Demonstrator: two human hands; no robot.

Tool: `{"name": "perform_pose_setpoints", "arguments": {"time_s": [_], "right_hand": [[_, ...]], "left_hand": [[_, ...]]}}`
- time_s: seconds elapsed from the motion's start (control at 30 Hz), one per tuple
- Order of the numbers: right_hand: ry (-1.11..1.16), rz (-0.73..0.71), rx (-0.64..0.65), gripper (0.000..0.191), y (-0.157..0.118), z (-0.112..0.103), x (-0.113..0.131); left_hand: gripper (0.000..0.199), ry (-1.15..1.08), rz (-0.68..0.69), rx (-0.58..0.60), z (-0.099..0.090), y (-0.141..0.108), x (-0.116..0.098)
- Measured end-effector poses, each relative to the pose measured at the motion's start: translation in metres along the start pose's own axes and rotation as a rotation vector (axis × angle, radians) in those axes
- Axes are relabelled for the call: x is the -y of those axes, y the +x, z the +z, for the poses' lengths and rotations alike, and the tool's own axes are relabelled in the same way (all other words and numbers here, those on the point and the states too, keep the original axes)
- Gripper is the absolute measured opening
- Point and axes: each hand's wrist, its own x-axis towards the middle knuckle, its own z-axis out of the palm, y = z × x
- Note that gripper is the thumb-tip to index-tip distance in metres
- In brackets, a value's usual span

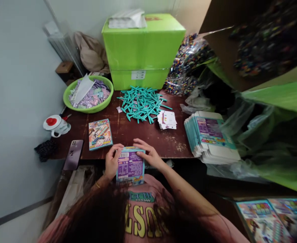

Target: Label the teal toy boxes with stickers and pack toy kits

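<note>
A purple and teal cardboard box (pixel 130 165) is held upright against the table's front edge, its printed back with a barcode facing me. My left hand (pixel 113 160) grips its left edge and top corner, thumb and fingers closed on it. At the top right corner, my right hand (pixel 148 153) has its thumb on the printed face and its fingers over the top edge. Just beyond my left hand lies a similar box (pixel 100 134), picture side up. A heap of teal plastic pens or sticks (pixel 143 104) is spread farther back, with white printed cards (pixel 167 119) beside it.
A green basin (pixel 105 105) of small purple packets stands at the back left, near a large green carton (pixel 143 50). A lidded mug (pixel 59 126) and a phone (pixel 73 154) are on the left. Flat box blanks (pixel 211 135) are stacked right, beside plastic bags.
</note>
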Motion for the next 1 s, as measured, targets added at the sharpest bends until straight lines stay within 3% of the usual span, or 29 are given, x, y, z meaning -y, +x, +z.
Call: {"name": "perform_pose_setpoints", "arguments": {"time_s": [0.13, 0.23, 0.33, 0.4, 0.47, 0.6, 0.7, 0.77, 0.83, 1.0], "right_hand": [[0.008, -0.065, -0.07, 0.069, 0.003, 0.006, 0.03], [-0.344, -0.188, -0.202, 0.061, 0.005, 0.018, 0.042], [-0.668, -0.264, -0.185, 0.056, 0.013, 0.032, 0.024], [-0.708, -0.265, -0.146, 0.046, 0.023, 0.027, 0.002], [-0.687, -0.247, -0.226, 0.033, 0.035, 0.0, -0.016], [-0.891, -0.061, -0.606, 0.033, 0.058, -0.098, -0.033], [-1.101, 0.083, -0.615, 0.051, 0.067, -0.149, -0.039], [-1.155, 0.097, -0.53, 0.044, 0.069, -0.159, -0.043], [-1.151, 0.075, -0.475, 0.033, 0.067, -0.158, -0.045], [-0.923, -0.01, -0.429, 0.025, 0.059, -0.165, -0.046]], "left_hand": [[0.021, -0.05, 0.168, -0.164, -0.001, 0.033, -0.026], [0.023, 0.009, 0.337, -0.199, -0.002, 0.052, -0.035], [0.028, 0.192, 0.491, -0.198, 0.0, 0.05, -0.021], [0.028, 0.372, 0.542, -0.075, 0.006, 0.039, 0.0], [0.032, 0.56, 0.563, 0.118, 0.019, 0.027, 0.023], [0.06, 0.854, 0.585, 0.453, 0.065, 0.013, 0.052], [0.087, 0.961, 0.563, 0.54, 0.103, 0.018, 0.059], [0.084, 0.966, 0.528, 0.525, 0.119, 0.026, 0.064], [0.069, 0.933, 0.503, 0.549, 0.122, 0.034, 0.069], [0.055, 0.76, 0.5, 0.722, 0.096, 0.046, 0.063]]}}
